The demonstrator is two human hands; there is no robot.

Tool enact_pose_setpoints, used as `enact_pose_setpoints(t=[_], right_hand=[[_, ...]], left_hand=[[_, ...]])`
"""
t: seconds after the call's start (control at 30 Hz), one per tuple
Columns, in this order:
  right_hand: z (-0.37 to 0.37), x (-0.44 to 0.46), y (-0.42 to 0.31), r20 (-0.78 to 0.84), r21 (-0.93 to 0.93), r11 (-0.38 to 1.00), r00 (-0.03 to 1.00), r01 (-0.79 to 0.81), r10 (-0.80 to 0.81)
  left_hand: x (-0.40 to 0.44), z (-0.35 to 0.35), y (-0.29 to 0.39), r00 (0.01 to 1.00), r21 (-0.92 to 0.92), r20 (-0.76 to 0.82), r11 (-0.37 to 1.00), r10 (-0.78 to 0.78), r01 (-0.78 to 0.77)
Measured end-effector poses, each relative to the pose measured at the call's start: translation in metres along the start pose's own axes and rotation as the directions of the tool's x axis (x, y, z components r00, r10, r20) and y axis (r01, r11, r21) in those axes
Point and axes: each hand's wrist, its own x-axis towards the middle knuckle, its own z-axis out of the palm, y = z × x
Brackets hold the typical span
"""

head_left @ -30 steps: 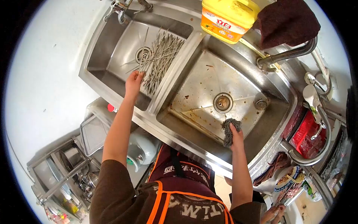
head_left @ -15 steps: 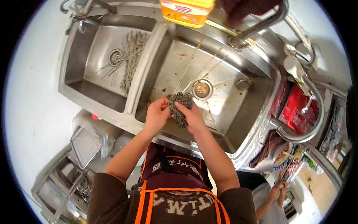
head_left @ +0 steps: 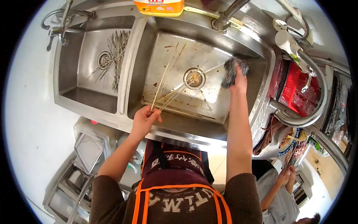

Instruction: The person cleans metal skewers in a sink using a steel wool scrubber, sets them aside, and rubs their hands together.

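My left hand (head_left: 145, 121) is closed around the near ends of several long thin skewers (head_left: 163, 79) at the front edge of the right sink basin. They fan out over the basin floor. My right hand (head_left: 239, 80) grips a grey steel wool scourer (head_left: 231, 69), blurred by motion, at the basin's right side. A skewer stretches from my left hand towards the scourer; whether its tip is inside cannot be seen. In the left basin lies a heap of similar skewers (head_left: 118, 56).
A drain (head_left: 194, 78) with food scraps is in the right basin (head_left: 209, 99). A yellow-orange bottle (head_left: 160, 8) stands behind it. Taps (head_left: 61, 31) are at the left. At right are a red basket (head_left: 294, 87) and another person's hands (head_left: 287, 175) near meat skewers.
My right hand has moved away to the right with the scourer, which was by my left hand before. My left hand has shifted slightly left and down, still holding skewers.
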Motion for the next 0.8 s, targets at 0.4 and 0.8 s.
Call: enact_pose_setpoints(t=[0.4, 0.8], right_hand=[[0.058, -0.130, 0.109, 0.326, -0.031, 0.895, 0.842, -0.445, 0.430], [0.031, -0.016, 0.034, -0.215, -0.043, 0.999, 0.977, -0.016, 0.006]], left_hand=[[0.021, 0.024, 0.000, 0.999, -0.033, -0.036, 0.999, -0.017, 0.016], [0.001, 0.012, 0.012, 0.992, -0.106, 0.067, 0.988, -0.110, 0.117]])
